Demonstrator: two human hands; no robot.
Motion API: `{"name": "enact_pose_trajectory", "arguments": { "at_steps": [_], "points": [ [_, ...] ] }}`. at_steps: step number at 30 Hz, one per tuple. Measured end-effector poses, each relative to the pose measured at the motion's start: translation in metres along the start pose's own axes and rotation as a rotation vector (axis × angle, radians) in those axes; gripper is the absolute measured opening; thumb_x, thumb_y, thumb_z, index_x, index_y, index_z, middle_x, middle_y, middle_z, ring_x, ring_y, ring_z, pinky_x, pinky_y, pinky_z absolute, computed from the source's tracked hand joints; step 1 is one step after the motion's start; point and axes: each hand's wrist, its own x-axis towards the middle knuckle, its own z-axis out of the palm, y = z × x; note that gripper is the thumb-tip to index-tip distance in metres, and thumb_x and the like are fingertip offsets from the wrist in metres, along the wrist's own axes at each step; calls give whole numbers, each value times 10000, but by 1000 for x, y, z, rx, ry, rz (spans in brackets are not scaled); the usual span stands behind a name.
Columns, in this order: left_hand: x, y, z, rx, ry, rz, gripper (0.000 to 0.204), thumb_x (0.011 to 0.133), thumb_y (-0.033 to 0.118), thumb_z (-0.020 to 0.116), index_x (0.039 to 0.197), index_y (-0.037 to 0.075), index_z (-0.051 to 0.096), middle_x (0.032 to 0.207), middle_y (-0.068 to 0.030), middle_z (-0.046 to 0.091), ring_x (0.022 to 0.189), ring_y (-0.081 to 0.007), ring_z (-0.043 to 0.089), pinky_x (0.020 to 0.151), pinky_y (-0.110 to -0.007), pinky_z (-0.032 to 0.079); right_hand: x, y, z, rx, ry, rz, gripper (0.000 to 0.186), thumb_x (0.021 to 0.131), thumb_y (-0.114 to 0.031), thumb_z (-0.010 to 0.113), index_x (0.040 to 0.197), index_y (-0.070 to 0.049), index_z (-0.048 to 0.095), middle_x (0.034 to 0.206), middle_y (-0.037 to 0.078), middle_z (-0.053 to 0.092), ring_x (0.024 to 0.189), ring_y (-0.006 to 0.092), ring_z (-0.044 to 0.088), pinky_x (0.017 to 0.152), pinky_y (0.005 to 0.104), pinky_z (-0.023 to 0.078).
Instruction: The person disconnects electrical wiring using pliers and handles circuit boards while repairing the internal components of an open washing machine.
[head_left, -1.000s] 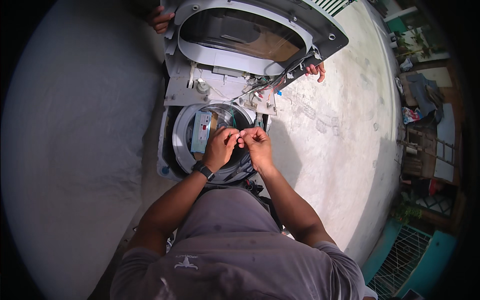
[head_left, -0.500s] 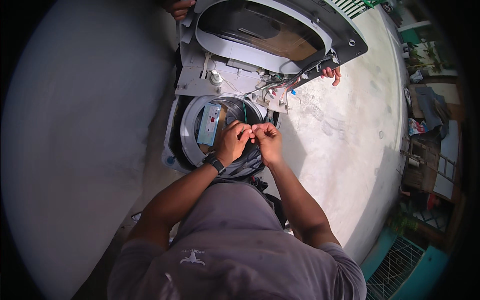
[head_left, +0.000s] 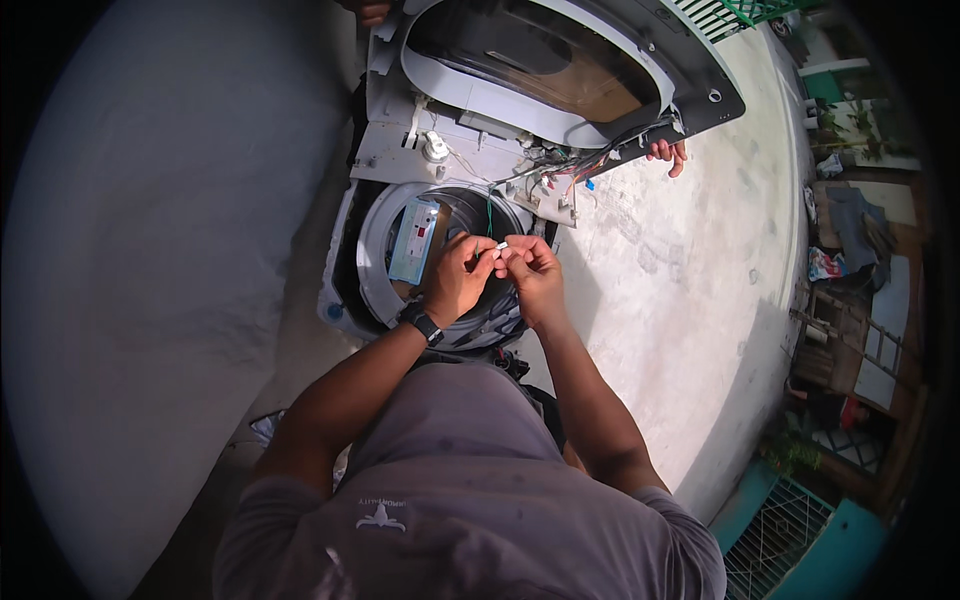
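Observation:
Above the open tub [head_left: 373,245] of a top-loading washing machine, my hands meet at the fingertips. My left hand [head_left: 462,278], with a dark watch on its wrist, pinches one side of a small white piece [head_left: 502,246] that looks like a wire connector. My right hand [head_left: 535,280] pinches its other side. A thin green wire [head_left: 489,212] hangs from the loom above toward my left fingers; its end is hidden there. Left of my hands, a light-blue rectangular case [head_left: 413,240] with a white face and a red spot rests in the tub on brown cardboard.
The machine's top cover [head_left: 590,130], with its dark window, stands tilted up beyond the tub. Another person's hand [head_left: 668,155] supports its right edge; a second hand [head_left: 370,12] is at upper left. Loose wires [head_left: 560,160] cross the cover's base. A pale wall [head_left: 170,280] rises left.
The small white piece has come into view between my fingertips. My hands have shifted slightly, and the view has moved a little.

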Motion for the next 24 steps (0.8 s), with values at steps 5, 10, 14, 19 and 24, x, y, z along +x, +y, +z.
{"name": "enact_pose_trajectory", "arguments": {
  "at_steps": [5,10,14,19,24],
  "points": [
    [-2,-6,1,5,27,47,92,944,118,713,997,42,714,835,-85,629,685,-211,577,641,-348,481,0,12,3,-64,12,-86,126,1012,24,593,1126,38,646,968,88,720,816,130,658,771,272,549],
    [-4,-5,0,-2,-29,13,92,976,107,684,1019,25,689,943,-99,642,763,-228,673,654,-340,530,-3,13,4,-45,31,-108,122,1010,37,588,1110,40,658,966,94,717,817,136,656,771,272,543],
    [-4,-5,0,18,-16,27,97,971,108,686,1017,24,693,930,-106,648,762,-258,689,660,-361,537,-4,9,5,-48,36,-80,123,1006,43,585,1103,38,661,952,97,711,815,144,657,771,278,543],
    [-6,-12,4,2,38,62,99,963,95,687,1023,19,706,894,-103,645,716,-227,654,649,-340,515,-3,15,-2,-31,1,-64,115,1004,16,607,1108,27,653,948,92,703,803,150,658,774,285,546],
    [-9,-20,2,35,-98,124,170,958,82,686,1110,12,717,922,-94,647,800,-237,690,682,-331,543,-8,17,-5,178,49,78,107,983,-13,662,1090,-19,658,915,54,683,813,129,663,735,266,549]
  ]
}}
